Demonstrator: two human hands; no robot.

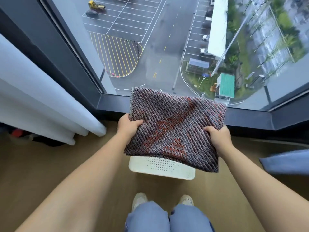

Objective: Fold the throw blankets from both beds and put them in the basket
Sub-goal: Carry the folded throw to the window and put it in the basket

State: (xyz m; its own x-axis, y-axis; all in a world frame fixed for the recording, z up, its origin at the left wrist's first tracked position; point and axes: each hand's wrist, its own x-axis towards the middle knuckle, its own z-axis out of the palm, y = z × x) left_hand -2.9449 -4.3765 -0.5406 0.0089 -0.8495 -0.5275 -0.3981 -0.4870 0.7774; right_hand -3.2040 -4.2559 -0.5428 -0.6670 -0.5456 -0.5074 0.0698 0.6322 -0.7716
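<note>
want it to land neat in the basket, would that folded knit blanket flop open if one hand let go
Probably floppy: the folded blanket hangs down past the left hand and right hand. Its chunky knit likely grips itself, so the layers should not slide much.

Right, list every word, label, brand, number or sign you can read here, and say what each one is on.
No text can be read anywhere.
The throw blanket bears a red woven pattern, no letters.
The basket shows only perforated holes, no label.
The car park outside the window has painted lines only; the vehicles are too small and blurred for plates.
</note>
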